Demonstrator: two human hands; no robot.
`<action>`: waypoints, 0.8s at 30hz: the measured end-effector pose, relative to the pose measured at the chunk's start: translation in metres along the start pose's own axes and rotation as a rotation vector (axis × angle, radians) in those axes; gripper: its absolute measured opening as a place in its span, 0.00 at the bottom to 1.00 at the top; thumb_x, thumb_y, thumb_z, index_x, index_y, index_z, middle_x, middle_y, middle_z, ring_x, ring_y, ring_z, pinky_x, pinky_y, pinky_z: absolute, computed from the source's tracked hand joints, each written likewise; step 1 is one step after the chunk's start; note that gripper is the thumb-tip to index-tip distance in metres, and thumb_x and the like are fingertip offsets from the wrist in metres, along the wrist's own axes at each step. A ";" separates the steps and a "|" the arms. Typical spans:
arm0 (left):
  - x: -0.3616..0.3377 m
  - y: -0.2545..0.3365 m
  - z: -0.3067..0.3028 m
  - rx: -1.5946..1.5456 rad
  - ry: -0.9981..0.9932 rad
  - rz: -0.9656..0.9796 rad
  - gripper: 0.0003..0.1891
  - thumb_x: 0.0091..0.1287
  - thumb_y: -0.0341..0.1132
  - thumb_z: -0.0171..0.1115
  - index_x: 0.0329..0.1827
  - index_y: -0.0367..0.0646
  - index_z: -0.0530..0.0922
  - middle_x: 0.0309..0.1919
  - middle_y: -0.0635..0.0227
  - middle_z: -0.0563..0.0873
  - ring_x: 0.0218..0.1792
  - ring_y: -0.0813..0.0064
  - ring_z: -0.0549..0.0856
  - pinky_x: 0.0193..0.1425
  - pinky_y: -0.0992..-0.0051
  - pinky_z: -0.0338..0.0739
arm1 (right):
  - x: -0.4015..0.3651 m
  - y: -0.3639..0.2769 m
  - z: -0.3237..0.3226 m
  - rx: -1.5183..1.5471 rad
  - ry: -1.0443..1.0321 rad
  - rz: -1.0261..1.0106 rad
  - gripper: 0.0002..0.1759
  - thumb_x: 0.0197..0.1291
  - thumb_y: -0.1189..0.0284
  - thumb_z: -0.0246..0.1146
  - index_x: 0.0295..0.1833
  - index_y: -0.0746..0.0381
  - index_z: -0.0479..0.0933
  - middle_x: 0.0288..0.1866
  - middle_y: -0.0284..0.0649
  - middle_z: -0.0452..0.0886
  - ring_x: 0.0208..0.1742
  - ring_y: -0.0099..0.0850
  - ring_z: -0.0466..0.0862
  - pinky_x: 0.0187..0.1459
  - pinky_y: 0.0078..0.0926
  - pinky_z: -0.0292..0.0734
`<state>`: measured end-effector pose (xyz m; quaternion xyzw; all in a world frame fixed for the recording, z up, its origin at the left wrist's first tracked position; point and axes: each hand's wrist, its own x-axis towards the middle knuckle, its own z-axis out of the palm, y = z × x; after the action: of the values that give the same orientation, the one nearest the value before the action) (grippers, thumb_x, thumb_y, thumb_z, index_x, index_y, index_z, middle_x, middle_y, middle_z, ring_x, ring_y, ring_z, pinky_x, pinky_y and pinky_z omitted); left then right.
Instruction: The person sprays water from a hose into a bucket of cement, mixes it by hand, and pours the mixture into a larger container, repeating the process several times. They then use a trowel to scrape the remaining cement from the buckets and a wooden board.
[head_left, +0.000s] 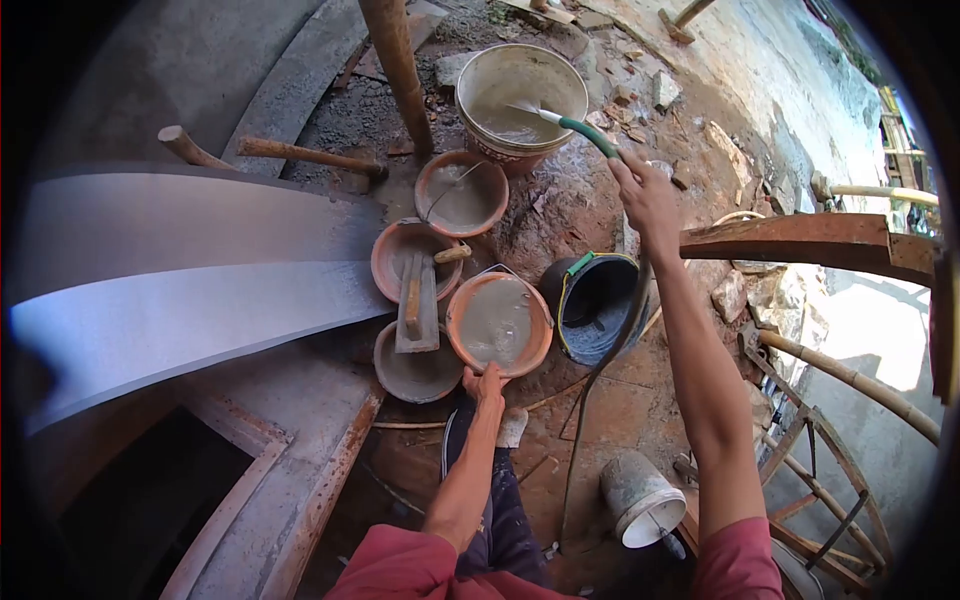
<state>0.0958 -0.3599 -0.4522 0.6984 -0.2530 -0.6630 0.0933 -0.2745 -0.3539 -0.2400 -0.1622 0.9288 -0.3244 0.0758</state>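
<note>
My right hand [647,195] is closed round a green hose [592,133]. Water runs from the hose's pale end into a large whitish bucket [478,108] that has grey water in it. With its fingers at the near rim, my left hand [486,384] grips an orange bucket [461,345] holding grey, watery liquid. Beside that bucket, a plastering float [428,338] and a wooden-handled tool [453,254] rest across another orange bucket [384,271]. A further orange bucket [427,170] with grey liquid stands behind.
A black bucket [566,335] is to the right, and a grey-smeared bucket [385,378] stands at left. A white pail [628,497] lies tipped over. A wooden post [398,70], a wooden beam [790,236] and a large grey panel [200,240] flank the rubble-strewn ground.
</note>
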 end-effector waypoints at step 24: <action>0.006 0.151 0.054 0.269 0.056 0.395 0.07 0.53 0.22 0.64 0.33 0.38 0.75 0.27 0.65 0.81 0.23 0.75 0.82 0.19 0.78 0.79 | 0.025 0.051 0.072 0.119 -0.046 0.057 0.20 0.68 0.58 0.61 0.60 0.55 0.82 0.42 0.59 0.85 0.48 0.57 0.85 0.51 0.45 0.78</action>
<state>0.0087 -0.4805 -0.3929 0.6597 -0.4680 -0.5726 0.1340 -0.2931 -0.3667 -0.3283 -0.1384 0.9102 -0.3729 0.1156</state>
